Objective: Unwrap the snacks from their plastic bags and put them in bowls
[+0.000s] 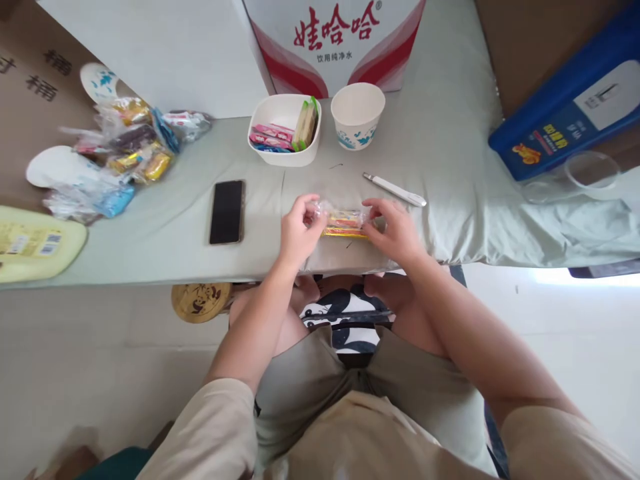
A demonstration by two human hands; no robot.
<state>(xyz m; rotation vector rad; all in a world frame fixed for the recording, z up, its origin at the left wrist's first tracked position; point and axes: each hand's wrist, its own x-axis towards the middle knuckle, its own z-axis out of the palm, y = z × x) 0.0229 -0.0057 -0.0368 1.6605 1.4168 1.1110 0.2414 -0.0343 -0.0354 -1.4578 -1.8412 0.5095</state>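
Note:
A small clear wrapped packet (345,224) with yellow and red strips lies near the table's front edge. My left hand (300,230) pinches its crinkled left end between thumb and fingers. At the opposite end, the fingers of my right hand (394,230) are closed on the clear wrapper. Just behind my right hand rests a white pen-like cutter (395,189). Beyond the packet stands a white tub (285,159) with pink packets (273,136) and green-edged packets (305,125) inside. A paper cup (357,117) with a blue leaf print is beside it.
A dark phone (227,212) lies left of my hands. Several wrapped snacks (143,150) are heaped farther left, near a pale yellow container (40,243). A white and red carton (340,47) stands at the back. On the right are a blue box (560,100) and a clear cup (575,177).

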